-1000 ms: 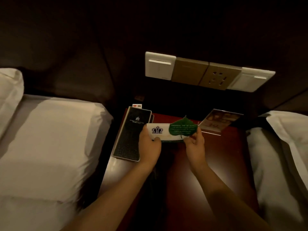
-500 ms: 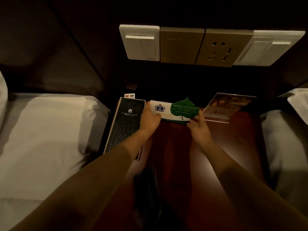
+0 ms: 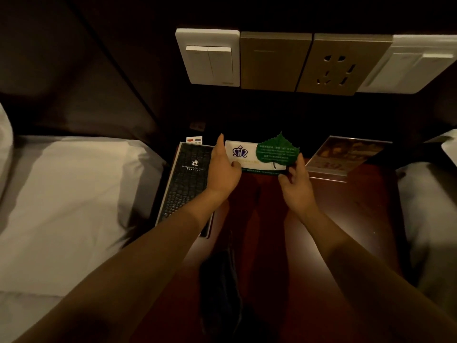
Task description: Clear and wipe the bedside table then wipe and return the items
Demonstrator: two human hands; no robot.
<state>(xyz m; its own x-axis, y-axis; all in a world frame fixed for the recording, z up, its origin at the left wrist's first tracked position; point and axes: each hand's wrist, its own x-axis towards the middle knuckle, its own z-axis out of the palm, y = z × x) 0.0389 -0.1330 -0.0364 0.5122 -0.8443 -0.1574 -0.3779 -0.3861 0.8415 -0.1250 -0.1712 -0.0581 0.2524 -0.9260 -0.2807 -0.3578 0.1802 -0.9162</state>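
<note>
A white card with a purple crest (image 3: 240,154) stands near the back of the dark red bedside table (image 3: 358,219). My left hand (image 3: 223,169) holds its left end, thumb on the front and fingers stretched up behind. A green leaf-shaped card (image 3: 277,150) overlaps the white card's right half. My right hand (image 3: 296,186) pinches the leaf card at its lower edge by the stem. A dark cloth (image 3: 222,280) lies crumpled on the table between my forearms.
A black leather folder (image 3: 186,181) lies along the table's left edge, with a small white tag (image 3: 194,139) behind it. A clear acrylic sign holder (image 3: 346,154) leans at the back right. Wall switches and a socket (image 3: 329,68) sit above. White beds (image 3: 74,194) flank both sides.
Both hands have carried the white card and leaf card away from me toward the back of the table. My left fingers have spread out straighter. The view has moved closer to the wall.
</note>
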